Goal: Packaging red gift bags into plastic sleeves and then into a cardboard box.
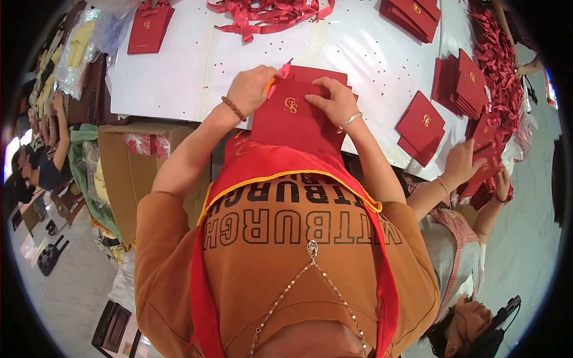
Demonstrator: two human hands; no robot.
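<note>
A stack of red paper gift bags (280,126) with gold print lies in front of me at the table's near edge, partly overhanging my lap. My left hand (253,89) is closed at the upper left corner of the top bag. It pinches a small orange tool, whose tip is hidden, together with a pinkish-red ribbon (286,70). My right hand (335,102) holds the top bag from its right side, with bent fingers and the thumb on its face. Whether any fingers reach under the bag is hidden.
Loose red ribbons (268,15) lie at the far side of the white table (173,77), among scattered red dots. More bags stand in piles (421,128) to the right. There a co-worker's hands (462,164) handle bags beside a ribbon heap (498,77). A cardboard box (122,179) stands at left.
</note>
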